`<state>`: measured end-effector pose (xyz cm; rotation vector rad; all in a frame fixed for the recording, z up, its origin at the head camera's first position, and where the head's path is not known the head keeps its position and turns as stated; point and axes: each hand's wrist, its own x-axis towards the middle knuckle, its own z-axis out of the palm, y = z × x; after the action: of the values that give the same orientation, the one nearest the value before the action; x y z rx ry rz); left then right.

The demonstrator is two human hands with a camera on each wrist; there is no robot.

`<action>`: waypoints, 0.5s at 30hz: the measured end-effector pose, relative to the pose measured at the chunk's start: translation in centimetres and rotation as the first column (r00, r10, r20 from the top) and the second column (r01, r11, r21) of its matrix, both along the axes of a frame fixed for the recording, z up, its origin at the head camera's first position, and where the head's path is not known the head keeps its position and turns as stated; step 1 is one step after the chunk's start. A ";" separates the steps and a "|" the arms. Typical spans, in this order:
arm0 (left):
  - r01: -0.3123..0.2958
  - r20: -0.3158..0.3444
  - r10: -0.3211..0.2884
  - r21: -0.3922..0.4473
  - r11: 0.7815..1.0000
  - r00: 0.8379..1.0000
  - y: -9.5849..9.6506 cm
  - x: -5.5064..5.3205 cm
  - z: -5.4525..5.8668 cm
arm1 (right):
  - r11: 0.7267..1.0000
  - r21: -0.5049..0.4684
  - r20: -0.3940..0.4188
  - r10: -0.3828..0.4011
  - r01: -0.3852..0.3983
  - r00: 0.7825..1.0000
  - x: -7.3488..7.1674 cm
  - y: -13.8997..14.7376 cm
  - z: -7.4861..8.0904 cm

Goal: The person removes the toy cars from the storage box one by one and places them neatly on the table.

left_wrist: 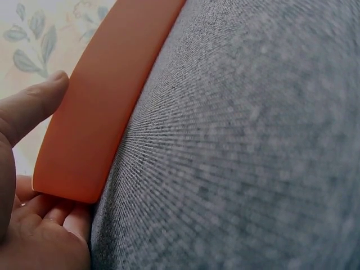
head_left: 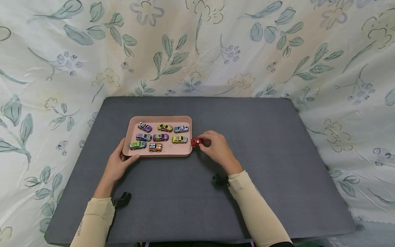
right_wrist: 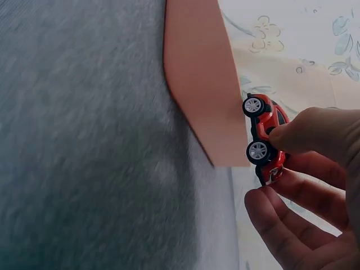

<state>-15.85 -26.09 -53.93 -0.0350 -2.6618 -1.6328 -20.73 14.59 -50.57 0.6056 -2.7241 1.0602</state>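
Note:
A pink tray (head_left: 163,153) holds several small toy cars in loose rows, among them a green one (head_left: 138,145), an orange one (head_left: 155,147) and a yellow one (head_left: 179,139). My left hand (head_left: 115,165) grips the tray's near left corner. In the left wrist view its thumb (left_wrist: 42,101) lies against the tray's side wall (left_wrist: 107,101), with the other fingers curled at the end. Between thumb and fingers, my right hand (head_left: 217,147) pinches a red toy car (right_wrist: 267,138), held up at the tray's right rim. Both wheels on one side face the right wrist camera.
The tray rests on a dark grey cloth-covered table (head_left: 262,154), left of its middle. Behind it hangs a pale curtain (head_left: 216,48) printed with leaves and flowers. Black straps with camera mounts (head_left: 123,199) sit on both wrists, close over the table.

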 end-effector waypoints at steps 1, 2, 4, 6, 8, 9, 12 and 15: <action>0.001 0.001 -0.001 0.002 1.000 1.000 0.0 0.0 0.0 | 1.000 0.004 0.003 -0.004 0.004 1.000 0.1 0.2 -0.1; 0.002 0.002 -0.002 0.005 1.000 1.000 0.0 0.0 0.0 | 1.000 0.007 0.007 -0.008 0.008 1.000 0.1 0.3 -0.1; 0.003 0.001 -0.003 0.011 1.000 1.000 -0.1 0.0 0.0 | 1.000 0.015 0.021 -0.014 0.014 1.000 0.2 0.6 -0.2; 0.003 -0.002 -0.003 0.014 1.000 1.000 -0.1 -0.1 -0.1 | 1.000 0.024 0.035 -0.019 0.019 0.999 0.2 0.9 -0.5; 0.006 -0.009 -0.006 0.017 1.000 1.000 -0.1 -0.2 -0.1 | 0.999 0.039 0.047 -0.024 0.023 0.999 0.3 1.2 -0.8; 0.008 -0.012 -0.008 0.019 1.000 1.000 -0.1 -0.3 -0.2 | 0.999 0.046 0.053 -0.026 0.024 0.998 0.3 1.3 -0.9; 0.012 -0.022 -0.011 0.018 1.000 1.000 0.0 -0.3 -0.3 | 0.998 0.058 0.076 -0.026 0.021 0.997 0.6 1.7 -1.4; 0.011 -0.022 -0.010 0.015 1.000 1.000 0.0 -0.2 -0.2 | 0.998 0.066 0.095 -0.026 0.020 0.995 0.7 2.0 -1.7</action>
<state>-16.03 -26.11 -54.16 -0.0664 -2.6373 -1.6457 -19.98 16.59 -52.29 0.5450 -2.8506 1.0247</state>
